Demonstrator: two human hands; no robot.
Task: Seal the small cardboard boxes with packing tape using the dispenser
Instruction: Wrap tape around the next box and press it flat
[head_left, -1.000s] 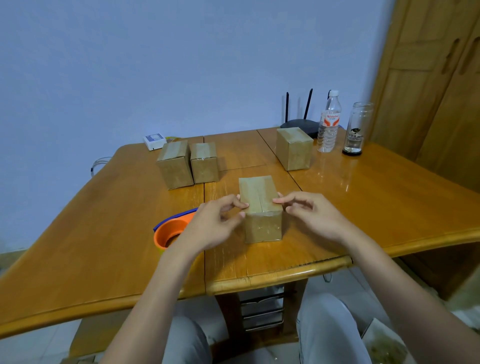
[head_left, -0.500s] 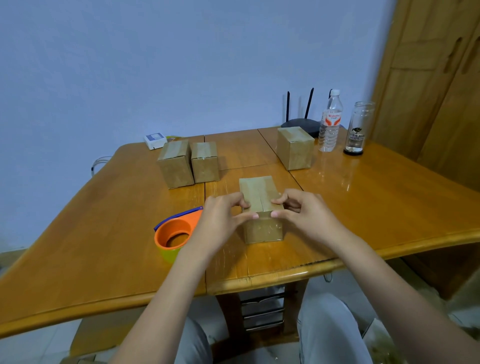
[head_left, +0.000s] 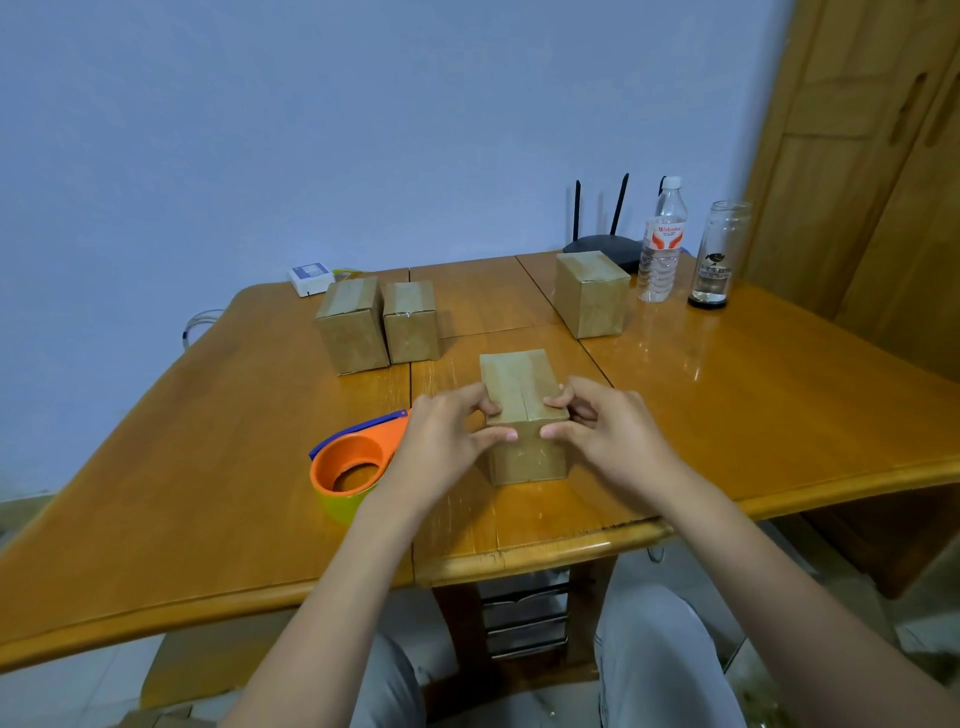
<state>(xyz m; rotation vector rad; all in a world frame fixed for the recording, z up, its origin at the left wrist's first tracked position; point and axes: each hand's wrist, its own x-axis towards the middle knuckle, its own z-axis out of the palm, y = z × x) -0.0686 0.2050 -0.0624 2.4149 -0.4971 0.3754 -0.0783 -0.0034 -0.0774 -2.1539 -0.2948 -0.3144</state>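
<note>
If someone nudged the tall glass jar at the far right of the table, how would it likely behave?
The glass jar stands tall on a narrow dark base, so a push near its top would probably tip it. It looks nearly empty, likely light. The table is glossy, so a low push might slide it instead. Being glass, it could break.

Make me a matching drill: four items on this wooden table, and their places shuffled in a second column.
Things:
1. orange tape dispenser
2. clear plastic water bottle
3. small white device
4. black router

Places:
A. far left table edge by the wall
B. behind the far right cardboard box
C. beside the left hand
D. next to the glass jar

Pairs: 1-C, 2-D, 3-A, 4-B
</note>
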